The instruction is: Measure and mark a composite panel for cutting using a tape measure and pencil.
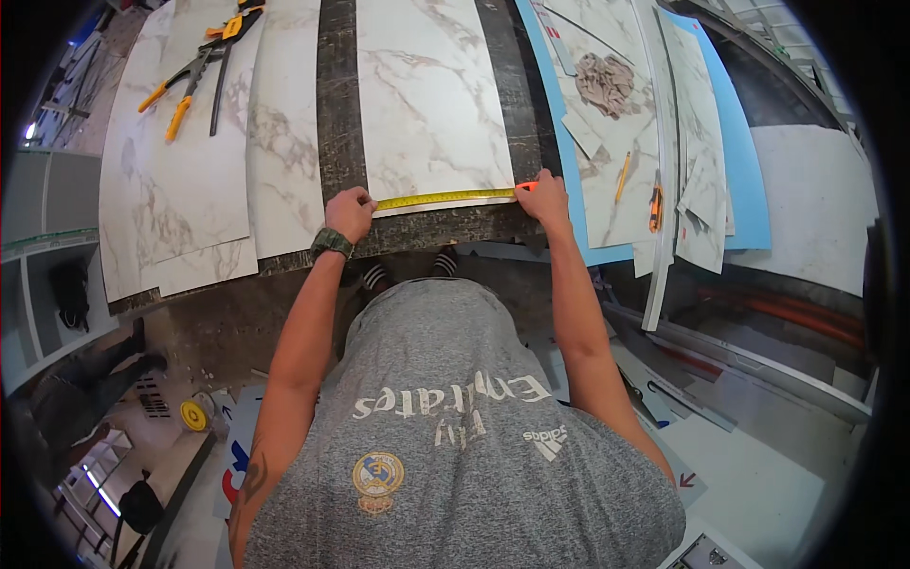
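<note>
A yellow tape measure (pixel 444 198) is stretched across the near end of a white marble-patterned panel (pixel 431 104). My left hand (pixel 351 213) pinches the blade's end at the panel's left corner. At the right corner my right hand (pixel 545 199) is closed around the tape's orange case, which is mostly hidden by the fingers. The panel lies on a dark, worn work table (pixel 341 114), its near edge close to the table's front edge. A camouflage-coloured watch is on my left wrist.
More marbled panels (pixel 284 142) lie on the left, with a yellow-and-black clamp (pixel 182 90) on them. On the right are a crumpled cloth (pixel 605 85), a pencil (pixel 623 177), an orange utility knife (pixel 656 209), a long metal strip (pixel 661 284) and blue-backed sheets (pixel 744 142).
</note>
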`<state>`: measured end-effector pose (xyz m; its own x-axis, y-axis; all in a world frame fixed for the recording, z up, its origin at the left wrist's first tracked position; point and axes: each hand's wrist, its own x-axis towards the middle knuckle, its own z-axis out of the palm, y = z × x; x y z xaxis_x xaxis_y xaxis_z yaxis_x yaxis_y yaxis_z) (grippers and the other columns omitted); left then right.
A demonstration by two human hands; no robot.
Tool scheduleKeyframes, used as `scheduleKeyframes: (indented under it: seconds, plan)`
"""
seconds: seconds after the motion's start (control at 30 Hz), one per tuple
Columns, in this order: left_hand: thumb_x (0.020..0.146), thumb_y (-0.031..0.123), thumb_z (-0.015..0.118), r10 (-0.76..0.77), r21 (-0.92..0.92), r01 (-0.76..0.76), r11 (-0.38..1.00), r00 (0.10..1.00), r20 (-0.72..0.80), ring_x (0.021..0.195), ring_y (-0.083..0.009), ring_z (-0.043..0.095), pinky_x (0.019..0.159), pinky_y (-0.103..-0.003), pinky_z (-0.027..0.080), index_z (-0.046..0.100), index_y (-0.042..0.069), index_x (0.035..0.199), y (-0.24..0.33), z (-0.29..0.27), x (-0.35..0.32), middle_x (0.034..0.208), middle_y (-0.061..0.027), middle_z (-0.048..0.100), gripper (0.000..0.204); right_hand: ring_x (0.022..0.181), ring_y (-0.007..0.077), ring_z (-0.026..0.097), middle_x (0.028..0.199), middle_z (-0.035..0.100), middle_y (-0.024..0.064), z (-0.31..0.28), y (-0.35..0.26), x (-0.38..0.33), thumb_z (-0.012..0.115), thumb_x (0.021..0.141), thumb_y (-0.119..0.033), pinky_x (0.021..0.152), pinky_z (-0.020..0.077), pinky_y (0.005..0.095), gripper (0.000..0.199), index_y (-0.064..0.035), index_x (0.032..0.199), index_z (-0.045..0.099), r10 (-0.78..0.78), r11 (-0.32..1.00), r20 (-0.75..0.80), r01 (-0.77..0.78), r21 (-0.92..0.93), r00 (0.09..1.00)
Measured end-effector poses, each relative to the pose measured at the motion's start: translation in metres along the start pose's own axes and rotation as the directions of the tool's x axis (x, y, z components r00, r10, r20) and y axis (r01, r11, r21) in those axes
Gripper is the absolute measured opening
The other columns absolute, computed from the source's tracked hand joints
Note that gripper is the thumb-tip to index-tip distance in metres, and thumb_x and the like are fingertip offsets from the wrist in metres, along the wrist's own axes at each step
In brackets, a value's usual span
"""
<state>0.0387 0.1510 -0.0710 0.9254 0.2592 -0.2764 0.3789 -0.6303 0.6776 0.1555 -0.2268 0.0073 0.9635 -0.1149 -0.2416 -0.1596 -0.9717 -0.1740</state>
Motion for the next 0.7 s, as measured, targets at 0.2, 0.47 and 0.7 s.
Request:
scheduleKeyframes:
  seconds: [0.2,0.47,0.7]
  plan:
    - [0.084,0.02,0.077,0.031,-0.048,-0.036,0.998,0.996,-0.085,0.07,-0.0277,0.066,0.067,-0.039,0.053,0.077,0.005,0.092,0.002,0.008,-0.003,0.079,-0.0108,0.073,0.017,0.092,0.0457,0.067,0.108,0.062,0.0283,-0.002,0.004,0.002,0.076,0.08,-0.034,0.084,0.056,0.0495,0.056,0.0018,0.118,0.057,0.057,0.998,-0.03,-0.056,0.017,0.998]
    - [0.084,0.017,0.078,0.094,-0.082,-0.117,0.99,0.964,-0.248,0.067,-0.0224,0.065,0.066,-0.033,0.053,0.079,0.003,0.101,-0.002,0.019,-0.014,0.08,-0.0094,0.074,0.022,0.09,0.0454,0.067,0.106,0.062,0.0283,-0.006,0.009,0.001,0.074,0.083,-0.032,0.082,0.0561,0.0502,0.054,0.0017,0.12,0.054,-0.008,1.0,-0.006,0.008,0.014,1.0]
    - [0.082,0.015,0.079,0.149,-0.066,-0.183,0.981,0.924,-0.353,0.069,-0.0277,0.067,0.067,-0.037,0.054,0.079,0.004,0.1,-0.004,0.03,-0.022,0.084,-0.013,0.075,0.021,0.087,0.0457,0.066,0.104,0.062,0.0285,0.0,0.005,-0.007,0.073,0.084,-0.033,0.079,0.0558,0.051,0.054,0.0008,0.12,0.053,-0.079,0.997,-0.03,0.08,0.003,0.996]
